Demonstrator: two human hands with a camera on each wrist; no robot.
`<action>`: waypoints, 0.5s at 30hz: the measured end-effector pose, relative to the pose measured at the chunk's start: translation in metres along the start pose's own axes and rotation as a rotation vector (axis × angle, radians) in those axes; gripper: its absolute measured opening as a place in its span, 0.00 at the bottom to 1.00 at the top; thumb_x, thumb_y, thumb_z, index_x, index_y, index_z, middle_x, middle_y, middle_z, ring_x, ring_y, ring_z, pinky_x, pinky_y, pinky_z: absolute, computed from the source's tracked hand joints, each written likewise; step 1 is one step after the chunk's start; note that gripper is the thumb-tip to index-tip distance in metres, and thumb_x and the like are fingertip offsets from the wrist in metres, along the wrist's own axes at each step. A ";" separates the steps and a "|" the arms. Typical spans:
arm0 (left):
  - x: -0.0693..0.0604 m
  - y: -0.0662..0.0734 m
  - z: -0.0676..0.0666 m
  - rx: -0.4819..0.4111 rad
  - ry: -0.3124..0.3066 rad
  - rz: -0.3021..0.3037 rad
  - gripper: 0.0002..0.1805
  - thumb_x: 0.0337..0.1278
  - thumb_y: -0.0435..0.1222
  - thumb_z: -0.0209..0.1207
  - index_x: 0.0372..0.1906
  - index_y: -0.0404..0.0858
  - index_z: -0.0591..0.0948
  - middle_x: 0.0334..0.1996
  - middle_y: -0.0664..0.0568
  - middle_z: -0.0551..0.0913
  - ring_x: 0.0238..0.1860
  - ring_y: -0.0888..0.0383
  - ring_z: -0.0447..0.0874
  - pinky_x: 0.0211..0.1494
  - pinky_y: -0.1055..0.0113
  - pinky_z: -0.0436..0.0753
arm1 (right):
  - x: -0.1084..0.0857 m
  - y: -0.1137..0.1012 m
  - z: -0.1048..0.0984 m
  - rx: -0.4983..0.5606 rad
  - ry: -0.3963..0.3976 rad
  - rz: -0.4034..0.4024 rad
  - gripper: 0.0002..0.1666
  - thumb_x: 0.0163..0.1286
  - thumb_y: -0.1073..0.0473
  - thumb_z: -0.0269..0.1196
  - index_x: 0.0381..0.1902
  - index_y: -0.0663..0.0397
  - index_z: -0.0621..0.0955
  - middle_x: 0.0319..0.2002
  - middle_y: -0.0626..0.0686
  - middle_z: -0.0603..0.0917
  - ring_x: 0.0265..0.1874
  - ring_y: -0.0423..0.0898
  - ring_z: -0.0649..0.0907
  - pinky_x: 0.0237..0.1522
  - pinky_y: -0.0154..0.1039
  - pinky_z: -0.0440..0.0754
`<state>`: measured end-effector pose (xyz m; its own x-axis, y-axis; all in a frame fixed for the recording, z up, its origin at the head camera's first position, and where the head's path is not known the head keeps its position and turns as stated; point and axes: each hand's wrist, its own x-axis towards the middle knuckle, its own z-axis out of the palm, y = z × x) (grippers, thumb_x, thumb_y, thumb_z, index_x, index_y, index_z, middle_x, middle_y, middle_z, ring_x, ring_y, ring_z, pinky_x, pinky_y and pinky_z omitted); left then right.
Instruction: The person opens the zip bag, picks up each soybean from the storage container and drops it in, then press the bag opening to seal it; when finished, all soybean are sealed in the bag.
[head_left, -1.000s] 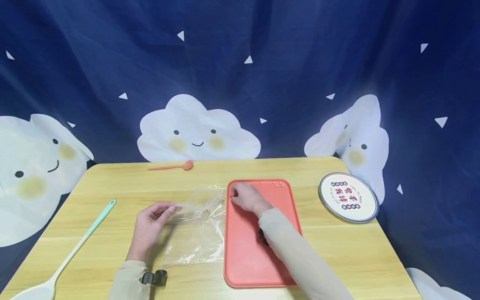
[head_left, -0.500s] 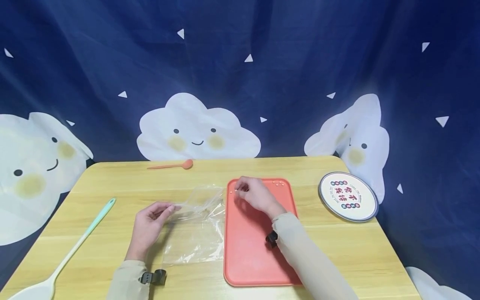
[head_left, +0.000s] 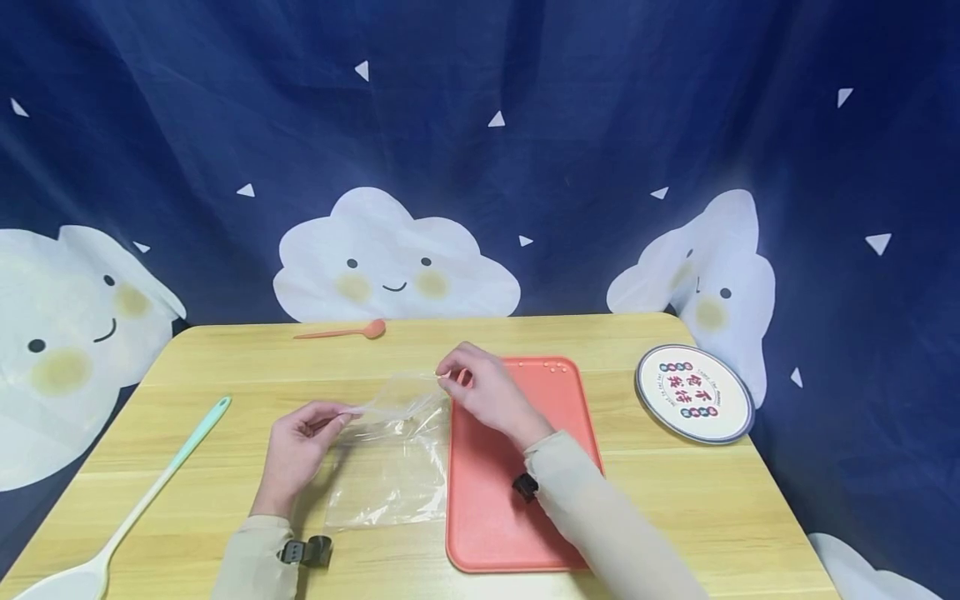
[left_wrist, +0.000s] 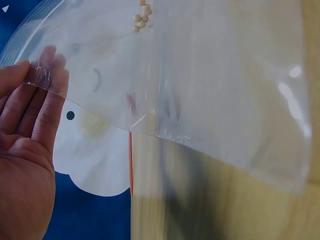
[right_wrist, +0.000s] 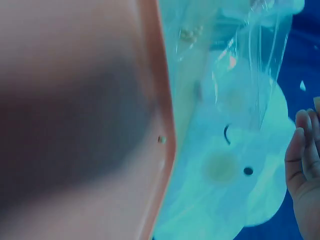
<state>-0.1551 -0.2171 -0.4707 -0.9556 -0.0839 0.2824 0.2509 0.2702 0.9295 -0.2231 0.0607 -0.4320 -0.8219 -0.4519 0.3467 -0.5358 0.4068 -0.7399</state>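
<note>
The tray (head_left: 491, 508) and spoon (head_left: 374, 329) are coral red, the bag (head_left: 393, 487) clear, the beads (left_wrist: 144, 19) cream. The counter (head_left: 667, 508) has pale yellow wood grain. The ladle (head_left: 75, 581) is white shading into mint green. The plate (head_left: 693, 394) is white, blue-grey at the rim, lettered red. White clouds (head_left: 393, 242) with yellow cheeks and white triangles (head_left: 497, 120) pattern the navy curtain (head_left: 585, 167); the sleeves (head_left: 611, 521) are beige.

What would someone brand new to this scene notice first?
Probably the dark blue curtain behind the table, with a big smiling white cloud just above the table's far edge. Next, the coral-red tray near the table's middle, and to its left the clear plastic bag, pinched by the left hand.
</note>
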 end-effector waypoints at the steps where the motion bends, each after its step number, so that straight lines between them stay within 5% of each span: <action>1: 0.000 0.004 0.001 -0.001 0.001 -0.001 0.07 0.54 0.17 0.62 0.39 0.24 0.83 0.37 0.35 0.86 0.37 0.57 0.87 0.43 0.73 0.84 | 0.001 -0.002 0.003 -0.004 0.003 -0.015 0.04 0.66 0.65 0.66 0.38 0.54 0.83 0.35 0.42 0.78 0.32 0.38 0.78 0.34 0.34 0.81; 7: -0.002 0.023 0.004 0.008 0.007 -0.016 0.07 0.52 0.15 0.62 0.37 0.22 0.83 0.35 0.36 0.86 0.36 0.59 0.87 0.42 0.73 0.84 | 0.011 -0.012 0.022 -0.009 -0.023 -0.059 0.03 0.66 0.65 0.66 0.37 0.53 0.82 0.35 0.44 0.80 0.33 0.37 0.78 0.36 0.30 0.81; 15: 0.001 -0.003 0.003 -0.034 0.024 -0.001 0.08 0.53 0.16 0.63 0.38 0.25 0.84 0.36 0.41 0.87 0.36 0.62 0.86 0.43 0.72 0.84 | 0.022 -0.016 0.042 -0.164 -0.151 -0.049 0.05 0.68 0.63 0.65 0.41 0.52 0.83 0.37 0.42 0.80 0.37 0.34 0.79 0.40 0.24 0.77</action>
<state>-0.1570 -0.2153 -0.4737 -0.9521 -0.1071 0.2864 0.2553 0.2374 0.9373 -0.2245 0.0111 -0.4372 -0.7625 -0.5829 0.2808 -0.6089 0.4997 -0.6161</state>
